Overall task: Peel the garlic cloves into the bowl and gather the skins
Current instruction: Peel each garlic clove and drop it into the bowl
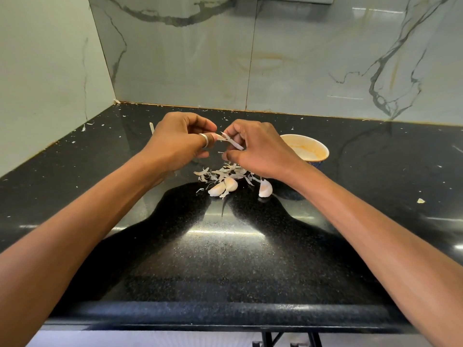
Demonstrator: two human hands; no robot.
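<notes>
1. Counter [225,259]: black speckled stone, glossy. It meets marble wall tiles [175,58] at the rear edge and the left edge.
2. Loose scraps [84,126] of skin lie near the rear left corner, with smaller flecks along the rear edge.
3. Left hand [179,141]: raised above the counter middle, fingers curled. There is a ring [204,140] on one finger. Fingertips pinch the left end of a skin strip [231,142].
4. Skin strip: pale and thin, spans the gap between both hands, off the counter. Can't tell if a clove is hidden in the grip.
5. Right hand [255,149]: same height, just beside the left hand, fingers curled. It pinches the right end of the strip.
6. Skin pile [223,172]: on the counter below the hands, about mid-counter, partly under the right hand.
7. Two unpeeled cloves [223,187] touch each other at the pile's front side. A third clove [265,188] sits near them on the right, apart.
8. Bowl [310,149]: upright, right of the right hand and partly hidden by it, nearer the rear edge than the front. Cream inside with orange smears, dark outside.
9. One stray scrap [421,201] lies toward the right edge, well apart from the rest.
</notes>
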